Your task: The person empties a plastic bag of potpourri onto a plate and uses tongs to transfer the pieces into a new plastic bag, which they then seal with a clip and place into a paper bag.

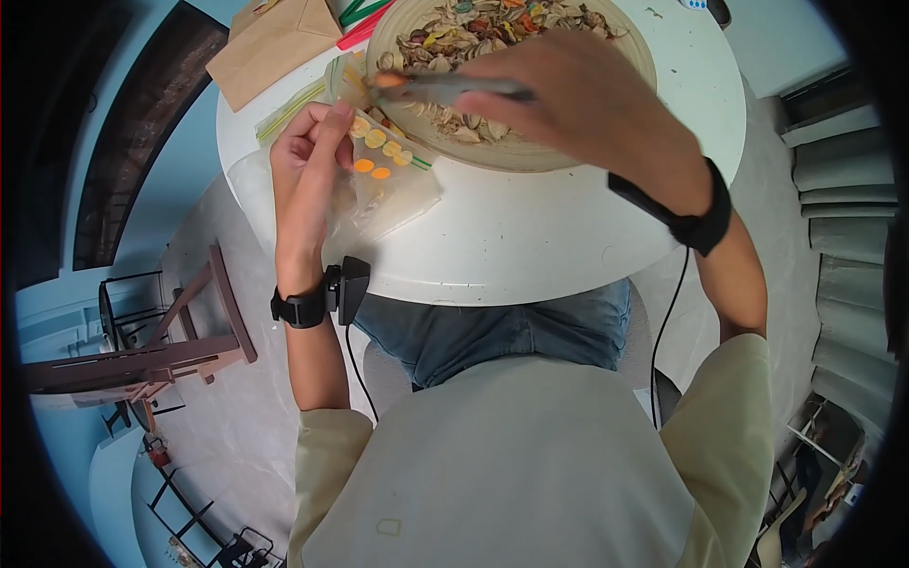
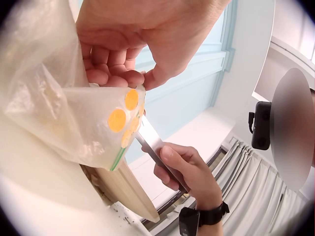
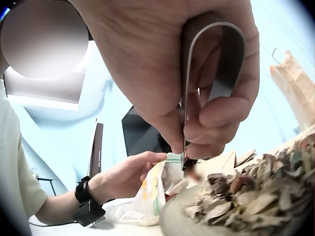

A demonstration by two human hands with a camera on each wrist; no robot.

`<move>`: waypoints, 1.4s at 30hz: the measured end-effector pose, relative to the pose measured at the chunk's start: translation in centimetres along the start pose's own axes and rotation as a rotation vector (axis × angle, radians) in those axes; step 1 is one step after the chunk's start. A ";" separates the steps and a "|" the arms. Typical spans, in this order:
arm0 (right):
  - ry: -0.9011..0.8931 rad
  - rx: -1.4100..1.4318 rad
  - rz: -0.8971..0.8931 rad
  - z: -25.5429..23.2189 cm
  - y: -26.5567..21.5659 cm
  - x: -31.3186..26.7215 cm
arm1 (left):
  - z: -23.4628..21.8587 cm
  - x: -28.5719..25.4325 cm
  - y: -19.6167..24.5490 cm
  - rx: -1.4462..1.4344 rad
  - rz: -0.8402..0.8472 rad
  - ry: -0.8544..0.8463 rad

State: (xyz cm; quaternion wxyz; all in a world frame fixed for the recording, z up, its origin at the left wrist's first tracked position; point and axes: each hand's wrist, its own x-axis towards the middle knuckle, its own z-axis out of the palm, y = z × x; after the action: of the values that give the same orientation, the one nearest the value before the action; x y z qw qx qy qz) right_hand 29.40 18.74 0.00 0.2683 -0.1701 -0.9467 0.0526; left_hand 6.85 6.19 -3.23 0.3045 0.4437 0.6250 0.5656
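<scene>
My left hand (image 1: 308, 161) pinches the rim of a clear zip bag (image 1: 402, 194) printed with orange and yellow dots. The bag's mouth gapes open in the right wrist view, its body resting toward the table. In my right hand (image 1: 592, 109) is a pair of metal tongs (image 1: 450, 89), gripped around the bent strip. The tongs' tips reach the bag's mouth with a small orange-brown piece at them, blurred in the head view. Beside the bag lies a round plate (image 1: 530, 168) heaped with dried petals and leaves (image 3: 261, 191).
A brown paper bag (image 1: 275, 52) lies at the table's far left, with red and green strips (image 1: 365, 28) next to it. Crumbs dot the white table (image 1: 473, 246). Cables hang from both wrist cameras. A brown wooden frame (image 1: 222, 303) stands on the floor at left.
</scene>
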 end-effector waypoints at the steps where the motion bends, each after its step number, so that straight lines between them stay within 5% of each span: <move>1: 0.002 0.000 0.002 0.7 -0.5 0.4 | 0.0 0.0 0.1 0.004 0.000 0.006; 7: -0.013 0.042 -0.008 0.7 -1.0 1.9 | -0.5 -0.4 0.3 0.018 0.010 0.034; 9: -0.326 0.207 0.212 -3.2 -1.9 2.6 | -0.5 -0.4 0.2 0.004 0.009 0.029; 10: -0.330 0.207 0.210 -2.4 -1.0 2.1 | -0.4 -0.4 0.1 -0.009 0.009 0.019; 12: -0.061 -0.013 0.252 -0.3 1.0 0.6 | -0.2 -0.3 0.2 -0.009 0.007 0.012; 16: -0.083 -0.176 0.266 -2.8 1.6 -1.7 | -0.4 -0.3 0.1 -0.002 0.003 0.004; 21: -0.164 -0.009 0.485 -3.4 2.4 -4.5 | -0.5 -0.3 -0.2 -0.020 -0.010 0.008; 33: 0.001 -0.142 0.241 0.1 1.6 -5.4 | -0.1 -0.2 0.0 0.019 -0.011 0.002; 42: -0.026 -0.099 0.257 -0.8 2.8 -5.2 | 0.1 -0.1 -0.1 0.021 -0.018 0.005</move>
State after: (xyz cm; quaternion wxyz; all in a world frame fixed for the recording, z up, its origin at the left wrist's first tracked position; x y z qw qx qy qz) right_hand 34.78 19.50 -2.42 0.2382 -0.3022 -0.9220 0.0422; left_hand 6.94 6.11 -3.33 0.3036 0.4399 0.6354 0.5573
